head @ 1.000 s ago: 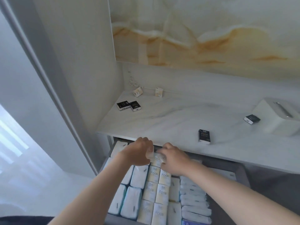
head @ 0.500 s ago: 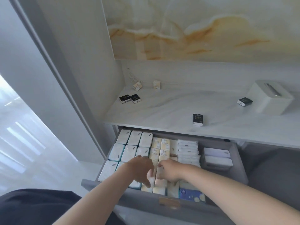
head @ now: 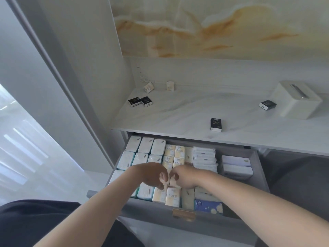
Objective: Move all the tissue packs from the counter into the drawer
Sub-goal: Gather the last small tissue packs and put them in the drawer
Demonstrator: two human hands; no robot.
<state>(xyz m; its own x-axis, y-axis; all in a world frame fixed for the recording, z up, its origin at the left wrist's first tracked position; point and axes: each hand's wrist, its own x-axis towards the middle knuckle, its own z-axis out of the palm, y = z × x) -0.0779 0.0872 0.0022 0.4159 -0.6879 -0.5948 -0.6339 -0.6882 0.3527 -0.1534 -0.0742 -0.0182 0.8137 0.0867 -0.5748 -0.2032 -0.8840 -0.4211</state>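
left hand (head: 151, 175), right hand (head: 185, 177) (fingers curled – grasp unclear) | over drawer (head: 256, 166) packs

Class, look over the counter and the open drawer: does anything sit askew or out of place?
Yes. Six small packs lie scattered on the counter at different angles: a touching black pair, two pale ones by the back wall, a black one near the front edge, another beside the white box. The drawer rows look neat.
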